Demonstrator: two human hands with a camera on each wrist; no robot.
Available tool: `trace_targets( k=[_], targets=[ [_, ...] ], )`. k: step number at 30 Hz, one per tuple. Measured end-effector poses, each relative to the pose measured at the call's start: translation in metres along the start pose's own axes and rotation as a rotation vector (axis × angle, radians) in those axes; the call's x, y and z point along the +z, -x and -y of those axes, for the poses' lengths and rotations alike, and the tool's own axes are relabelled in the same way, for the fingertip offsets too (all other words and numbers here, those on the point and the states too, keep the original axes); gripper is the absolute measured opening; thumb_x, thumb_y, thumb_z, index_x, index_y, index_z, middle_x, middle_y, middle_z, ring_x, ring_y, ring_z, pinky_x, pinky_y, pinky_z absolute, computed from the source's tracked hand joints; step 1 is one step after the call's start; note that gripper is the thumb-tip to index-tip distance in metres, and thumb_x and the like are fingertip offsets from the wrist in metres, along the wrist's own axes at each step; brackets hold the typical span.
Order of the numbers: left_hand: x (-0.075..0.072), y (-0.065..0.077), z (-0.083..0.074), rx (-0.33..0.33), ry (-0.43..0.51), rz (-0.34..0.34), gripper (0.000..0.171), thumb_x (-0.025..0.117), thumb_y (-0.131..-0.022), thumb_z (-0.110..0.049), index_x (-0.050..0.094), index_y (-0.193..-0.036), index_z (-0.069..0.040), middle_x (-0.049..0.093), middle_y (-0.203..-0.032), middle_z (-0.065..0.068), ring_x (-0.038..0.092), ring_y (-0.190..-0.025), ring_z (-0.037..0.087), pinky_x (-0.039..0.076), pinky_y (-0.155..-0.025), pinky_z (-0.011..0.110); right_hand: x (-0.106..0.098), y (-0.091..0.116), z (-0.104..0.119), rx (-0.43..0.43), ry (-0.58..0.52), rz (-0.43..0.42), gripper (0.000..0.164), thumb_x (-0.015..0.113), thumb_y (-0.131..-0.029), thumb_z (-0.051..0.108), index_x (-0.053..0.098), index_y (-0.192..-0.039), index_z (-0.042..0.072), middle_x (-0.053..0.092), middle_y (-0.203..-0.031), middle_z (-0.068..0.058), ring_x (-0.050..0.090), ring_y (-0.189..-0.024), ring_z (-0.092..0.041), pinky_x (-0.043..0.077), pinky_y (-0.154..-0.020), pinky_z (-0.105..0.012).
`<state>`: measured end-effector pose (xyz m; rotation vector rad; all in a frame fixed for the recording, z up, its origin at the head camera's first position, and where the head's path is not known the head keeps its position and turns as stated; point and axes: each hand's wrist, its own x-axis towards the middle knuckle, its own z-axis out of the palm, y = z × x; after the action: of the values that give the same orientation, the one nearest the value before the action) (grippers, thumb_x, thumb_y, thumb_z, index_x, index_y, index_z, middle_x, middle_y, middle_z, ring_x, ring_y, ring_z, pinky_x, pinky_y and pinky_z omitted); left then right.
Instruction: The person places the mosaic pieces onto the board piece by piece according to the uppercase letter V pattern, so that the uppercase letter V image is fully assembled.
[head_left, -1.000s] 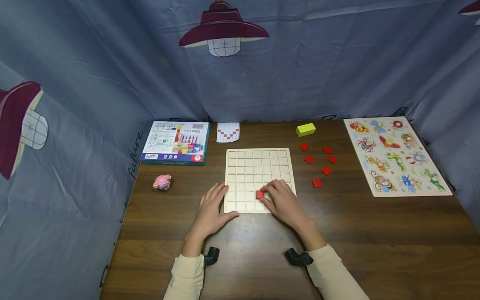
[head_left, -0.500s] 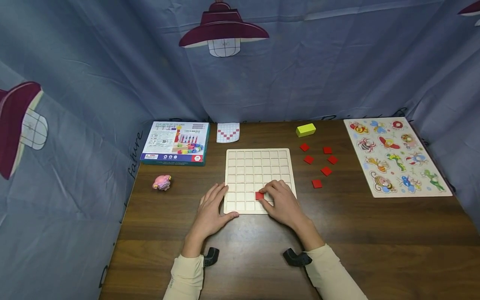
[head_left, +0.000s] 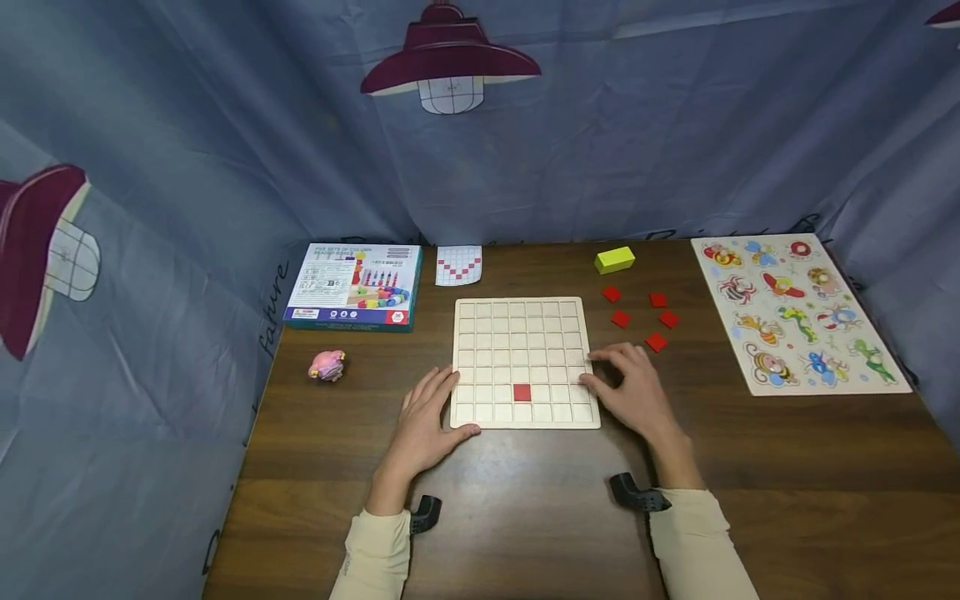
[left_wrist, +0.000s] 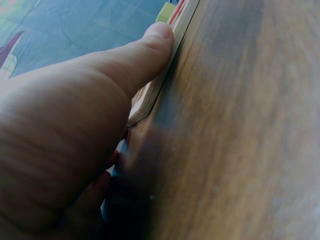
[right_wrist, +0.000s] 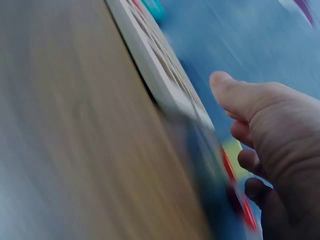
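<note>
A square wooden grid board (head_left: 519, 362) lies on the table in the head view. One red square tile (head_left: 522, 392) sits in a cell of its second row from the front, near the middle. My left hand (head_left: 422, 421) rests at the board's front left corner, fingers along the left edge and thumb (left_wrist: 160, 32) on the front edge. My right hand (head_left: 633, 392) is at the board's right edge, thumb and forefinger apart with nothing between them. Several loose red tiles (head_left: 656, 342) lie on the table beyond it.
A yellow block (head_left: 615, 260) stands behind the loose tiles. At the back are a pattern card (head_left: 458, 266) with red squares and a boxed toy set (head_left: 353, 287). A pink figurine (head_left: 327, 365) is at left, an insect puzzle board (head_left: 801, 315) at right.
My right hand has let go of the red tile, leaving it in the board's cell, and has moved right off the board. The left hand stays in place.
</note>
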<state>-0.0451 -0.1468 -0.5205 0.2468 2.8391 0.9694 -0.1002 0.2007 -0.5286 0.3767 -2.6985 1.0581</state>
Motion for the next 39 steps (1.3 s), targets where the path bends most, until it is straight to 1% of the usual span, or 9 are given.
trace_targets(
  k=[6, 9, 11, 16, 19, 23, 27, 33, 39],
  targets=[
    [0.001, 0.0, 0.001, -0.008, -0.003, -0.005, 0.093, 0.078, -0.083, -0.056, 0.04, -0.158, -0.016, 0.034, -0.167, 0.004, 0.025, -0.156, 0.029, 0.022, -0.123, 0.061, -0.032, 0.012, -0.035, 0.179, 0.089, -0.075, 0.039, 0.089, -0.079, 0.026, 0.072, -0.106, 0.004, 0.064, -0.103, -0.016, 0.054, -0.1, -0.033, 0.041, -0.087, -0.05],
    [0.002, -0.001, 0.002, -0.001, -0.005, -0.005, 0.093, 0.079, -0.083, -0.056, 0.04, -0.158, -0.016, 0.034, -0.167, 0.004, 0.025, -0.156, 0.029, 0.021, -0.123, 0.061, -0.038, 0.016, -0.041, 0.257, 0.141, -0.066, 0.046, 0.089, -0.079, 0.035, 0.07, -0.105, 0.002, 0.062, -0.1, -0.016, 0.054, -0.098, -0.033, 0.043, -0.088, -0.052],
    [0.002, -0.002, 0.003, 0.003, -0.006, -0.006, 0.093, 0.079, -0.083, -0.056, 0.04, -0.158, -0.017, 0.034, -0.166, 0.004, 0.025, -0.156, 0.029, 0.022, -0.123, 0.062, -0.039, 0.017, -0.043, 0.279, 0.166, -0.044, 0.048, 0.088, -0.08, 0.037, 0.069, -0.105, 0.002, 0.061, -0.099, -0.017, 0.053, -0.097, -0.033, 0.044, -0.087, -0.054],
    [0.002, -0.003, 0.003, 0.005, 0.006, -0.007, 0.092, 0.079, -0.083, -0.056, 0.041, -0.157, -0.017, 0.035, -0.166, 0.004, 0.025, -0.156, 0.03, 0.022, -0.122, 0.062, -0.04, 0.018, -0.047, 0.216, 0.161, -0.005, 0.035, 0.08, -0.089, 0.024, 0.069, -0.111, 0.0, 0.063, -0.102, -0.02, 0.053, -0.1, -0.037, 0.042, -0.086, -0.055],
    [0.002, -0.003, 0.003, -0.002, 0.007, -0.001, 0.092, 0.079, -0.083, -0.055, 0.04, -0.158, -0.018, 0.034, -0.167, 0.003, 0.024, -0.157, 0.028, 0.021, -0.123, 0.061, -0.042, 0.019, -0.05, 0.183, 0.158, 0.008, 0.033, 0.077, -0.09, 0.017, 0.069, -0.116, -0.001, 0.063, -0.105, -0.021, 0.054, -0.103, -0.039, 0.042, -0.087, -0.056],
    [0.003, -0.002, 0.004, -0.011, 0.007, 0.0, 0.092, 0.079, -0.083, -0.055, 0.04, -0.158, -0.018, 0.034, -0.167, 0.003, 0.024, -0.157, 0.028, 0.021, -0.123, 0.061, -0.045, 0.019, -0.05, 0.178, 0.174, 0.022, 0.033, 0.078, -0.09, 0.017, 0.069, -0.115, -0.003, 0.063, -0.106, -0.023, 0.055, -0.103, -0.041, 0.042, -0.09, -0.058],
    [0.002, -0.001, 0.004, -0.011, 0.008, -0.002, 0.092, 0.079, -0.083, -0.056, 0.04, -0.158, -0.018, 0.034, -0.167, 0.002, 0.024, -0.157, 0.028, 0.021, -0.123, 0.061, -0.043, 0.019, -0.05, 0.148, 0.2, 0.018, 0.028, 0.077, -0.091, 0.014, 0.068, -0.11, -0.005, 0.062, -0.101, -0.022, 0.055, -0.099, -0.04, 0.043, -0.087, -0.056],
    [0.002, 0.0, 0.004, 0.001, 0.005, -0.009, 0.091, 0.079, -0.084, -0.055, 0.041, -0.157, -0.018, 0.034, -0.167, 0.002, 0.024, -0.157, 0.028, 0.022, -0.123, 0.062, -0.038, 0.016, -0.039, 0.119, 0.191, 0.021, 0.028, 0.075, -0.092, 0.01, 0.065, -0.112, -0.007, 0.059, -0.101, -0.023, 0.052, -0.099, -0.04, 0.043, -0.086, -0.055],
    [0.002, 0.001, 0.002, 0.008, 0.002, -0.009, 0.091, 0.079, -0.083, -0.055, 0.041, -0.157, -0.018, 0.035, -0.166, 0.003, 0.025, -0.156, 0.029, 0.022, -0.123, 0.061, -0.023, 0.01, -0.023, 0.052, 0.134, 0.021, 0.028, 0.076, -0.091, 0.008, 0.065, -0.113, -0.006, 0.06, -0.103, -0.021, 0.052, -0.1, -0.036, 0.044, -0.085, -0.052]
  ],
)
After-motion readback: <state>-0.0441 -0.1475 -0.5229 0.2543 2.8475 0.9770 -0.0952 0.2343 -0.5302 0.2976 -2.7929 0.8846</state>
